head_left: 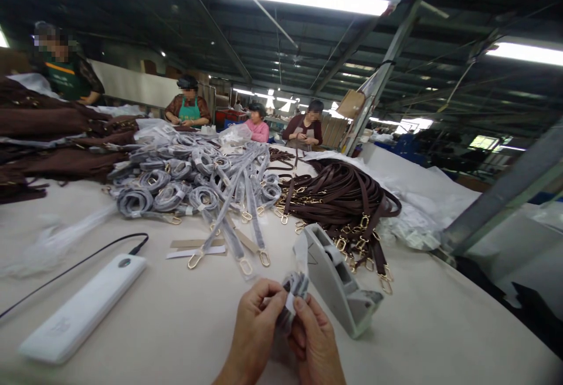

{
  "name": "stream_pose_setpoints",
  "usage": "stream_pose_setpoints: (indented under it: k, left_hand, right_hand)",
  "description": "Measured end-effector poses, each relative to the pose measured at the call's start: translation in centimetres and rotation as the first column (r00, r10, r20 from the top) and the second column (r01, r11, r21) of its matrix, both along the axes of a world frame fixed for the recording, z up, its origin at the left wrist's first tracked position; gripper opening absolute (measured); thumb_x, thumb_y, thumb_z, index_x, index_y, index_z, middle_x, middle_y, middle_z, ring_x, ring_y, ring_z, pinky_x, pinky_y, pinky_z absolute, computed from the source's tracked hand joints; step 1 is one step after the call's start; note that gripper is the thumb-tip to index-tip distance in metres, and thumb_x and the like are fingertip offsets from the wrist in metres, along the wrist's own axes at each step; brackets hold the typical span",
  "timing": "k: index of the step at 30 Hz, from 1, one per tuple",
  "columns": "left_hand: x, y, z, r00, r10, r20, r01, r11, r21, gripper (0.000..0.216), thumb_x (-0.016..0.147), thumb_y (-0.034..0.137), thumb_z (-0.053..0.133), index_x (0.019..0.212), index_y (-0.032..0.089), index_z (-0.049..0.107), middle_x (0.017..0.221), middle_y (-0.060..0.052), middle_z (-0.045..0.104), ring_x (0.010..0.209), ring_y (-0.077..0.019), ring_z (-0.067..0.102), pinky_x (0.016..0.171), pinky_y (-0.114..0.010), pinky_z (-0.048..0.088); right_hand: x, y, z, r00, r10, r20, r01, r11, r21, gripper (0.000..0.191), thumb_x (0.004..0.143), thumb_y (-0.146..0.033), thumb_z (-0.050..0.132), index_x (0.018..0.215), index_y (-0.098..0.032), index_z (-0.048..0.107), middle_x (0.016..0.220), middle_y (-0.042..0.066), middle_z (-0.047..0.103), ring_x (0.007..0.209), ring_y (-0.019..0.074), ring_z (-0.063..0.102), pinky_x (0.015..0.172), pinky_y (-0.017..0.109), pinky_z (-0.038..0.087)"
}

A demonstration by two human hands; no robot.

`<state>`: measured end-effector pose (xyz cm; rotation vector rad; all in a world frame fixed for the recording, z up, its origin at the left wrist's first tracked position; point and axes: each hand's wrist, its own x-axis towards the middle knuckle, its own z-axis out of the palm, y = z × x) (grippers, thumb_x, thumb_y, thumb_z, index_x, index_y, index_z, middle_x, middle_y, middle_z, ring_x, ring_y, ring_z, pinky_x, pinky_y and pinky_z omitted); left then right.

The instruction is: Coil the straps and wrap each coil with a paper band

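Note:
Both of my hands are closed on one coiled strap [288, 316] wrapped in clear film, with a white band around its middle. My left hand [257, 325] pinches the coil from the left, thumb on top. On the other side, my right hand [314, 329] grips it with the thumb against the white band. Just beyond and to the right of my hands stands a grey tape dispenser [338, 285]. Farther off lies a heap of film-wrapped, coiled straps [171, 194], some trailing uncoiled with gold clasps [245, 266] toward me.
Bare dark brown straps [343, 194] with gold hardware are piled at right. A white power bank [85, 309] with a black cable lies at left. Brown fabric pieces [61, 133] are stacked far left. Several co-workers [189, 109] are around the table's far side. A metal post [378, 92] rises beyond.

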<state>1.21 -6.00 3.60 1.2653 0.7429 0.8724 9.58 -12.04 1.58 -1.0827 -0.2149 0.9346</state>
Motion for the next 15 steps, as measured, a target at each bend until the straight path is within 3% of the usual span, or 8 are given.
stream_pose_setpoints:
  k: [2, 4, 5, 7, 9, 10, 13, 15]
  left_hand:
    - [-0.4, -0.2, 0.2, 0.998, 0.002, -0.056, 0.008, 0.984, 0.176, 0.023, 0.085, 0.032, 0.056, 0.070, 0.016, 0.064, 0.063, 0.000, 0.060, 0.060, -0.0144, 0.055, 0.056, -0.023, 0.046]
    - [-0.8, -0.3, -0.2, 0.993, 0.022, -0.118, 0.036, 0.886, 0.462, 0.026, 0.090, 0.024, 0.047, 0.080, 0.015, 0.069, 0.077, -0.006, 0.069, 0.072, -0.0174, 0.064, 0.068, -0.026, 0.054]
    - [-0.9, -0.4, -0.7, 0.988, 0.056, -0.146, 0.047, 0.785, 0.618, 0.028, 0.091, 0.020, 0.044, 0.090, 0.014, 0.071, 0.088, -0.010, 0.072, 0.082, -0.0196, 0.068, 0.077, -0.028, 0.056]
    - [-1.1, -0.5, -2.4, 0.967, 0.196, -0.165, 0.049, 0.491, 0.870, 0.034, 0.090, 0.013, 0.042, 0.114, 0.009, 0.066, 0.110, -0.017, 0.072, 0.103, -0.0252, 0.068, 0.091, -0.035, 0.056]
    - [-1.1, -0.2, -4.6, 0.910, 0.398, -0.118, 0.044, 0.190, 0.981, 0.041, 0.089, 0.010, 0.043, 0.127, 0.003, 0.058, 0.121, -0.024, 0.067, 0.114, -0.0306, 0.065, 0.093, -0.038, 0.057]
    - [-1.0, 0.0, -5.8, 0.876, 0.473, -0.094, 0.060, 0.086, 0.994, 0.042, 0.090, 0.010, 0.043, 0.130, 0.003, 0.055, 0.123, -0.024, 0.066, 0.115, -0.0315, 0.064, 0.092, -0.038, 0.057]
    - [-0.6, 1.0, -8.5, 0.815, 0.576, -0.059, 0.091, -0.026, 0.996, 0.049, 0.093, 0.009, 0.043, 0.142, 0.006, 0.044, 0.124, -0.021, 0.067, 0.117, -0.0314, 0.064, 0.094, -0.037, 0.057]
    - [-0.3, 1.4, -9.3, 0.780, 0.623, -0.049, 0.047, 0.020, 0.999, 0.057, 0.094, 0.007, 0.044, 0.150, 0.011, 0.034, 0.123, -0.019, 0.068, 0.118, -0.0315, 0.063, 0.096, -0.038, 0.057]
  right_hand:
    - [0.0, 0.1, -0.1, 1.000, -0.009, 0.013, 0.009, 1.000, -0.001, 0.054, 0.045, -0.057, 0.091, 0.067, -0.017, 0.060, 0.039, -0.014, 0.031, 0.037, 0.0016, 0.021, 0.034, 0.012, 0.016]
    - [0.0, 0.2, -0.1, 1.000, -0.022, 0.021, 0.021, 1.000, 0.018, 0.051, 0.048, -0.053, 0.091, 0.064, -0.017, 0.059, 0.042, -0.011, 0.039, 0.038, 0.0030, 0.029, 0.036, 0.013, 0.024]
    - [0.1, 0.3, -0.2, 1.000, -0.020, 0.018, 0.020, 0.999, 0.035, 0.049, 0.050, -0.051, 0.092, 0.064, -0.017, 0.059, 0.045, -0.009, 0.045, 0.041, 0.0044, 0.036, 0.039, 0.014, 0.032]
    - [0.2, 0.5, -0.4, 1.000, -0.003, 0.004, 0.003, 0.997, 0.073, 0.044, 0.052, -0.046, 0.092, 0.064, -0.018, 0.060, 0.055, -0.006, 0.057, 0.052, 0.0084, 0.049, 0.051, 0.018, 0.045]
    - [0.4, 0.8, -0.7, 0.999, 0.029, 0.017, -0.030, 0.996, 0.089, 0.040, 0.055, -0.045, 0.091, 0.064, -0.018, 0.062, 0.059, -0.004, 0.061, 0.059, 0.0118, 0.055, 0.059, 0.022, 0.050]
    - [0.4, 1.0, -0.9, 0.998, 0.044, 0.039, -0.047, 0.995, 0.086, 0.039, 0.056, -0.046, 0.090, 0.064, -0.018, 0.062, 0.058, -0.004, 0.060, 0.059, 0.0128, 0.055, 0.059, 0.023, 0.050]
    - [0.5, 2.1, -1.5, 0.985, 0.082, 0.151, -0.090, 0.995, 0.048, 0.039, 0.058, -0.050, 0.086, 0.066, -0.019, 0.065, 0.055, -0.003, 0.059, 0.054, 0.0144, 0.054, 0.054, 0.025, 0.047]
    - [0.5, 3.1, -1.6, 0.964, 0.103, 0.246, -0.113, 0.993, 0.026, 0.039, 0.059, -0.053, 0.084, 0.064, -0.019, 0.065, 0.053, -0.003, 0.058, 0.051, 0.0147, 0.052, 0.052, 0.026, 0.045]
